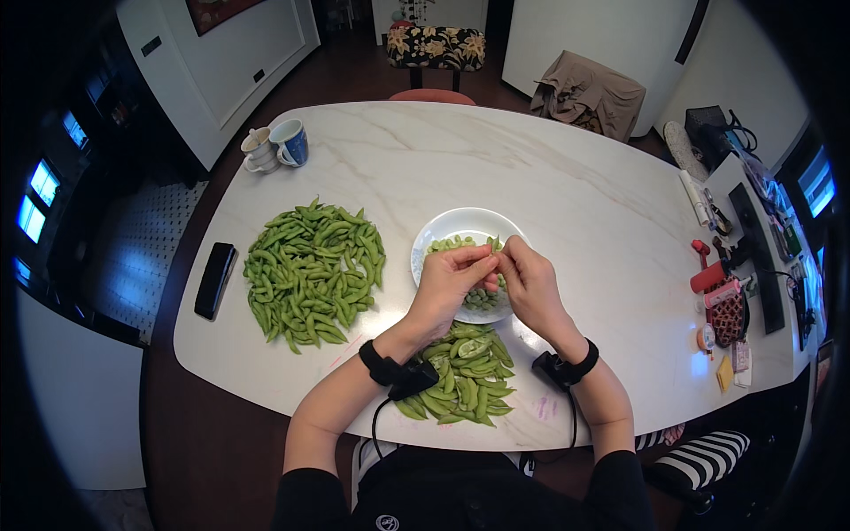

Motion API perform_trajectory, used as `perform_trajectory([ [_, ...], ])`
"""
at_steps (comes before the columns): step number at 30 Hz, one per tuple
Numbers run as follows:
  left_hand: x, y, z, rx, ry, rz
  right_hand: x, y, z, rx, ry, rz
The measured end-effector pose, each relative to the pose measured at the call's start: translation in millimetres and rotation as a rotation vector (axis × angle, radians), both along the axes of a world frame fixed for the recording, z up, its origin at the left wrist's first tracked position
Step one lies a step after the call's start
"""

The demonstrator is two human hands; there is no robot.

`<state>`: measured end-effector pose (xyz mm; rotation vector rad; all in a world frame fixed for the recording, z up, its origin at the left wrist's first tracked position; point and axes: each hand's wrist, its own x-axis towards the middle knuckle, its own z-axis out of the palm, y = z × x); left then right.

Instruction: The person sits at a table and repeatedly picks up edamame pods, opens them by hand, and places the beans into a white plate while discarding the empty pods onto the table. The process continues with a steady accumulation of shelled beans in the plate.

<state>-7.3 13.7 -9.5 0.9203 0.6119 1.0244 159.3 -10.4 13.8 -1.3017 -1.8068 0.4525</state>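
Above a white plate (458, 218), both of my hands pinch a green edamame pod (495, 243), mostly covered by fingertips. My left hand (448, 282) grips it from the left, my right hand (534, 279) from the right, thumbs meeting. Shelled green beans (483, 301) lie in the plate, partly hidden beneath my hands. To the left spreads a large heap of edamame pods (309, 272). A smaller pile of pods (468, 391), at least some split open, lies between my forearms near the table edge.
Two mugs (290, 143) stand at the far left of the marble-patterned table (425, 152). A black phone (216, 280) lies left of the heap. Along the right edge are a red bottle (708, 277) and other small items. Cables hang from black wrist-worn devices (415, 378).
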Motion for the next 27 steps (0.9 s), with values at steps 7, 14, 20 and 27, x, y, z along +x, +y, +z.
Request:
perform_trajectory([
  [7,-5,7,0,-0.028,0.031,-0.05,10,9,-5,-0.223,0.285,0.097],
  [14,-3,7,3,-0.104,-0.036,0.013,8,10,-10,-0.204,0.347,0.035],
  [20,-2,2,9,0.157,0.169,0.204,7,9,-9,-0.181,0.318,0.007],
  [27,2,-4,7,0.409,0.458,0.306,4,3,-3,-0.102,0.181,-0.011],
])
